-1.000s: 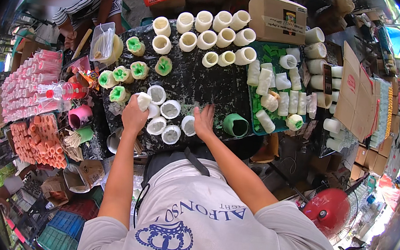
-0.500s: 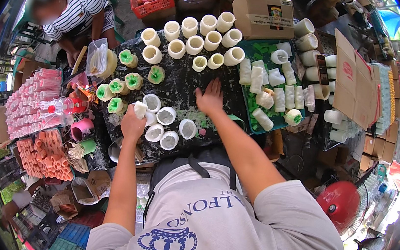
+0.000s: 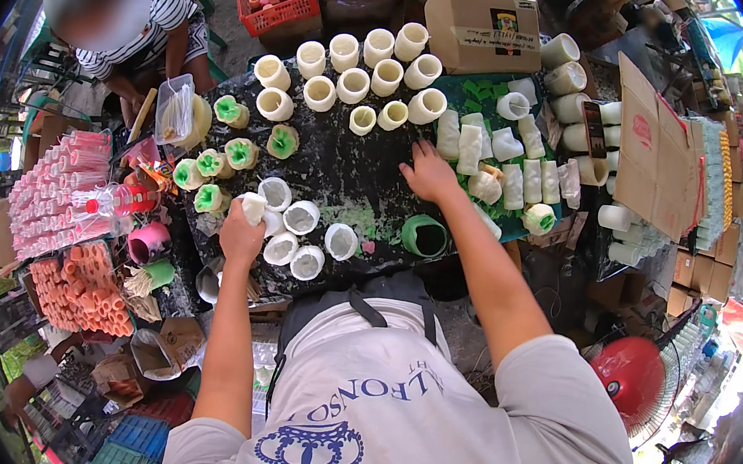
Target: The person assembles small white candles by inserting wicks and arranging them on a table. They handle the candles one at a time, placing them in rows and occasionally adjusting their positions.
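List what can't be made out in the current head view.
All head view:
White piece, lower part: covered by the left hand.
Right hand, palm side: faces down, hidden by its own back.
White cylinder, one end: behind the right forearm.
Seated person, head: blurred over.

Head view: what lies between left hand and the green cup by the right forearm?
In head view: white cups, then black tabletop with green residue, pink scrap.

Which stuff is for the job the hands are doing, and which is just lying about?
In the job, it seems: the white lump in the left hand, the white cups beside it, the white rolls near the right hand.

Just lying about, probably: bottle, phone, red fan.
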